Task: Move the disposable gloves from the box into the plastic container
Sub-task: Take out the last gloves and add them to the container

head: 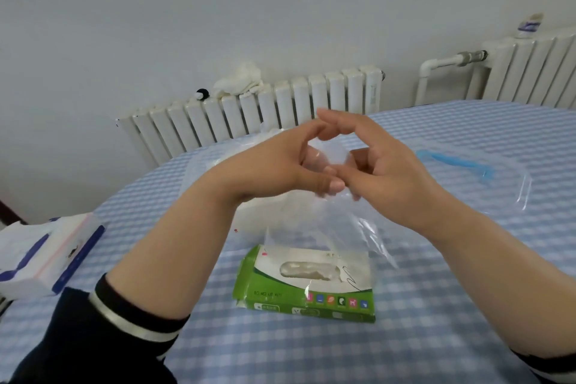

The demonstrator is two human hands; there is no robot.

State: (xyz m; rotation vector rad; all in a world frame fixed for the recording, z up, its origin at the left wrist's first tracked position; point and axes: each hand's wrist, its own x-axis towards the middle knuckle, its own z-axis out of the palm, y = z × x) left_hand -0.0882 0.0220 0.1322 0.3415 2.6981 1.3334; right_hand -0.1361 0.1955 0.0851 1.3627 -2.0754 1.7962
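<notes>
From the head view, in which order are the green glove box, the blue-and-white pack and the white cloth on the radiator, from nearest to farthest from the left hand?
From the left hand:
1. Green glove box, below the hands.
2. White cloth, behind, on the radiator.
3. Blue-and-white pack, at the table's far left edge.

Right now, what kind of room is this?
Probably a home room, maybe a dining area. A round table with a blue checked cloth stands by a plain white wall, white radiators run along it, and a cloth lies on one radiator.
</notes>
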